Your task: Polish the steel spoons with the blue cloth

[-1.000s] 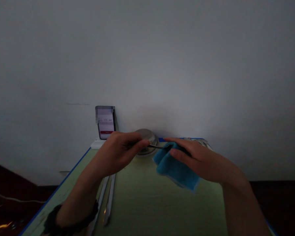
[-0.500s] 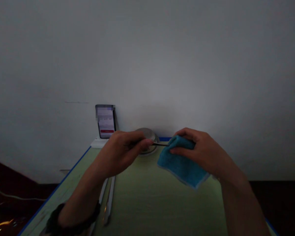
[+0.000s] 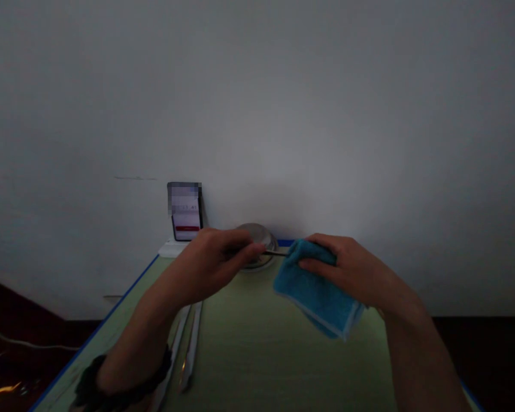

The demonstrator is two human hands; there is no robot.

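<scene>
My left hand [image 3: 223, 260] is closed in a pinch around one end of a slim metal utensil [image 3: 275, 253]. Its other end runs into a folded blue cloth [image 3: 313, 294], so its kind cannot be told. My right hand [image 3: 347, 266] grips the cloth between thumb and fingers, around the hidden end. Both hands are raised above the green tabletop [image 3: 257, 355]. Under my left forearm lie two long silvery pieces of what looks like cutlery [image 3: 191, 349], partly covered by the arm.
A round metallic dish or lid [image 3: 261, 234] rests at the table's back, partly behind my left hand. A phone [image 3: 186, 214] stands on a white base [image 3: 171, 249] at the back left. The pale wall [image 3: 283, 114] rises directly behind the table.
My right hand and the blue cloth have shifted slightly left along the utensil, leaving a shorter length of metal showing. The cloth's lower edge hangs a little lower. My left hand has hardly moved.
</scene>
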